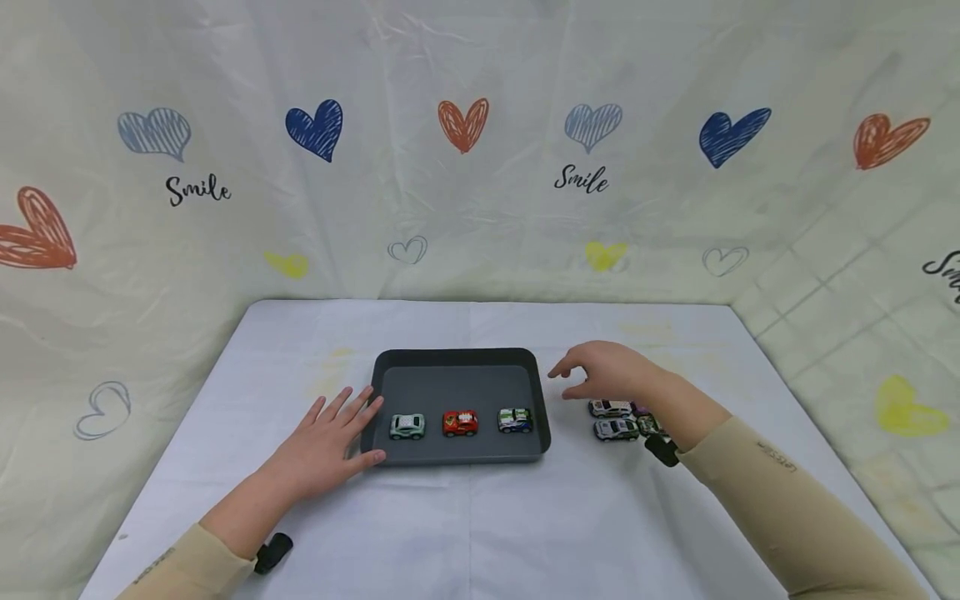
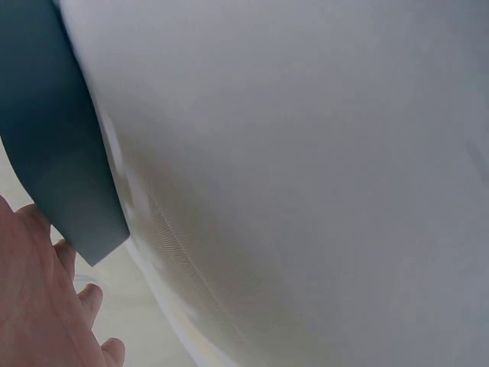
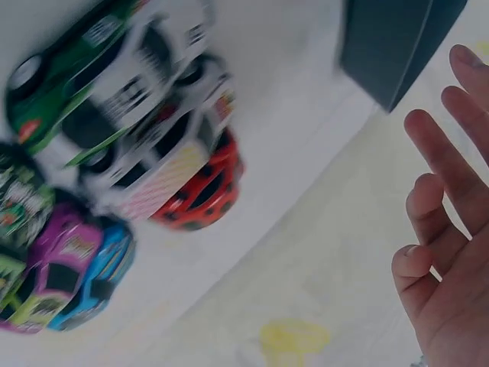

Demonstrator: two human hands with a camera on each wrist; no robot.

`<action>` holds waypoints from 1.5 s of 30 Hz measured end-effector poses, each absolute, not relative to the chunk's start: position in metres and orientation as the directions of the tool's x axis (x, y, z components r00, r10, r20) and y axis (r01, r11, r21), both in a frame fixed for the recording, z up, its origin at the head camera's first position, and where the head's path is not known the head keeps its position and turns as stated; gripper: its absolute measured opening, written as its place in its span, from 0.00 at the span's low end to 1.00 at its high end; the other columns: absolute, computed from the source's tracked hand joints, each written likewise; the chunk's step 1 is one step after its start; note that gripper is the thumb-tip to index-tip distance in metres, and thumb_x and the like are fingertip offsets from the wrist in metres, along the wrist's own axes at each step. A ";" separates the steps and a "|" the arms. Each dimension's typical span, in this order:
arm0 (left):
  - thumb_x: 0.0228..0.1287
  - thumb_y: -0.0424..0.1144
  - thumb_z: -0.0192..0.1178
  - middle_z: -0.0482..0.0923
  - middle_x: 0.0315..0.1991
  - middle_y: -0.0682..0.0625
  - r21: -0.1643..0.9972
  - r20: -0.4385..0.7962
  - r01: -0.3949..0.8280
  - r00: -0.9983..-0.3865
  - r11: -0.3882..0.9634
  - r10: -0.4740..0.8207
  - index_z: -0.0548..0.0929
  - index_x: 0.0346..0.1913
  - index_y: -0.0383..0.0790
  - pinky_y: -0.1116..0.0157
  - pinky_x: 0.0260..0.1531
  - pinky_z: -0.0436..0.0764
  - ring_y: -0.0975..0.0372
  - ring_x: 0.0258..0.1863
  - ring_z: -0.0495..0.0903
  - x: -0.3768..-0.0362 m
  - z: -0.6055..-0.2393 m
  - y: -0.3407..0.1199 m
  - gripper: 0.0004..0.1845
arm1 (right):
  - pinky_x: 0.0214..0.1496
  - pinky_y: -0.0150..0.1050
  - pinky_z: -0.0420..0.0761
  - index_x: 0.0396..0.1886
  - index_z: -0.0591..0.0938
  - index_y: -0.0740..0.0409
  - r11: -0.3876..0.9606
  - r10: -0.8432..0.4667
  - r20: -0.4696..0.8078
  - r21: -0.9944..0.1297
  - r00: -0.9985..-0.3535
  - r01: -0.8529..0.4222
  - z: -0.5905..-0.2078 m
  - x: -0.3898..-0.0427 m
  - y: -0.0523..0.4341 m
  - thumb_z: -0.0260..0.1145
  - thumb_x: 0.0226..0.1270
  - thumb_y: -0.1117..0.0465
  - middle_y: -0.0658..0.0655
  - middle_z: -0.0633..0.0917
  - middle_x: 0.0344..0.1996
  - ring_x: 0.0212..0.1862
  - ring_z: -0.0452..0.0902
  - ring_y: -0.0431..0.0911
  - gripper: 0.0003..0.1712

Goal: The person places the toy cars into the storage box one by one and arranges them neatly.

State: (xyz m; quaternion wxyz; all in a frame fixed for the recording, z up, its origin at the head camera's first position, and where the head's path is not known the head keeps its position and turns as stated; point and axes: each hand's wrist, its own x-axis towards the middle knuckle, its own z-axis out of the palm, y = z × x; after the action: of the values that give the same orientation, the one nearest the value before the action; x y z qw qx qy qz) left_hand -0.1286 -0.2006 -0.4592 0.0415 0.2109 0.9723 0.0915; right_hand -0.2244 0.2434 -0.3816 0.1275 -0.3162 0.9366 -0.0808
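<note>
A white-covered counter (image 1: 465, 525), faintly creased down the middle, spreads beneath the left grip (image 1: 327, 442) and the right grip (image 1: 611, 372). Beyond both grips hangs a pale, wrinkled sheet (image 1: 517, 196), printed with red, blue and yellow hearts (image 1: 313, 131) and black "Smile" lettering (image 1: 581, 178). Right of the right grip, a side sheet (image 1: 847, 333) shows tile-like lines and a yellow heart (image 1: 910, 407). The light is soft.
</note>
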 end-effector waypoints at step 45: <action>0.66 0.73 0.47 0.49 0.79 0.49 0.180 -0.060 0.403 -0.906 0.897 0.419 0.56 0.79 0.49 0.40 0.73 0.45 0.46 0.77 0.47 -0.128 -0.454 -0.200 0.47 | 0.57 0.56 0.77 0.55 0.86 0.49 0.883 -0.465 -0.370 -0.266 -0.804 -0.388 -0.420 -0.264 0.309 0.71 0.62 0.61 0.59 0.83 0.56 0.58 0.76 0.57 0.19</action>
State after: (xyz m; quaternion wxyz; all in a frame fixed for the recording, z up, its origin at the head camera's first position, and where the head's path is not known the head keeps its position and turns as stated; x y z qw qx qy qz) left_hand -0.1279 -0.1996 -0.4537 0.0486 0.2112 0.9728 0.0818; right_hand -0.2640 0.3095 -0.4200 0.2170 -0.2254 0.9456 -0.0889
